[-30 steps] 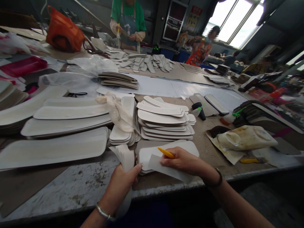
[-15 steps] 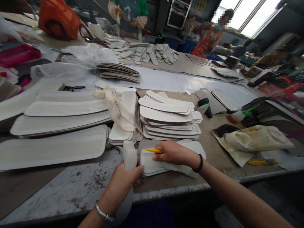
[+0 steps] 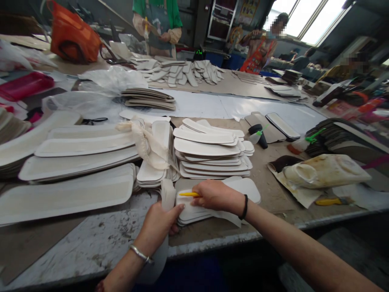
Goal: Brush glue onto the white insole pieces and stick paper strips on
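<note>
My left hand (image 3: 158,225) is closed around a bundle of thin white strips (image 3: 167,194) at the near table edge. My right hand (image 3: 214,195) grips a yellow-handled tool (image 3: 189,194) and presses a white strip onto a small stack of white padded pieces (image 3: 194,211) lying right in front of me. The two hands are close together, the left thumb touching the stack's left end.
Tall stacks of white pieces (image 3: 209,154) and long white panels (image 3: 75,162) fill the table behind. A glue-stained jug (image 3: 325,172) lies at right, near a yellow tool (image 3: 330,201) and squeeze bottles (image 3: 258,137). Other people stand at the far side (image 3: 158,24).
My right hand has slid left along the stack with the yellow tool, laying the white strip flatter. My left hand has moved up closer to the stack's end.
</note>
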Available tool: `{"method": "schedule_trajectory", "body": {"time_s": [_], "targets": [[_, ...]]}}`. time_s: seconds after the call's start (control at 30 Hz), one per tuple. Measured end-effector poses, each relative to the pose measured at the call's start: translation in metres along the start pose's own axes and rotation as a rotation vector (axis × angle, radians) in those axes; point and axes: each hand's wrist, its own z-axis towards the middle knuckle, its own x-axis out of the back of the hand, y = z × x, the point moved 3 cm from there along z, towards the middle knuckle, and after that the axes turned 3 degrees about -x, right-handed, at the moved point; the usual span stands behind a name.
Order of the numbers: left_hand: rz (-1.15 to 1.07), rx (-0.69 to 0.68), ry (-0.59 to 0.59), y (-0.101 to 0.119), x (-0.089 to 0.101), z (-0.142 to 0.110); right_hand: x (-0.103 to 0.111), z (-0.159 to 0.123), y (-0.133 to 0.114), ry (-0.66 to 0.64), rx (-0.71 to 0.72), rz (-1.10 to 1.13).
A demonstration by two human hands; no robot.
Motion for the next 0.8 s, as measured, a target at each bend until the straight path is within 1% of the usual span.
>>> {"method": "schedule_trajectory", "body": {"time_s": [0.07, 0.17, 0.27, 0.33, 0.37, 0.43, 0.53, 0.67, 0.8], "targets": [[0.031, -0.016, 0.003, 0.001, 0.000, 0.000, -0.001, -0.012, 0.007, 0.015, -0.032, -0.024], [0.053, -0.035, 0.006, 0.003, 0.001, -0.001, -0.005, -0.045, 0.035, 0.050, -0.136, 0.006], [0.065, -0.031, 0.005, 0.002, 0.002, -0.002, -0.009, -0.081, 0.071, 0.160, -0.285, 0.103], [0.072, -0.026, 0.003, 0.000, 0.002, -0.002, -0.012, -0.097, 0.088, 0.237, -0.371, 0.130], [0.079, -0.025, 0.001, -0.001, 0.002, -0.003, -0.014, -0.100, 0.092, 0.266, -0.409, 0.124], [0.095, -0.029, 0.006, -0.002, 0.002, -0.004, -0.018, -0.101, 0.095, 0.312, -0.485, 0.076], [0.098, -0.029, 0.032, -0.004, 0.002, -0.004, -0.020, -0.093, 0.091, 0.340, -0.567, -0.041], [0.095, 0.002, 0.068, -0.006, 0.004, -0.004, -0.021, -0.083, 0.087, 0.334, -0.569, -0.086], [0.117, -0.038, 0.079, -0.001, 0.004, -0.009, -0.023, -0.080, 0.090, 0.338, -0.556, -0.082]]}}
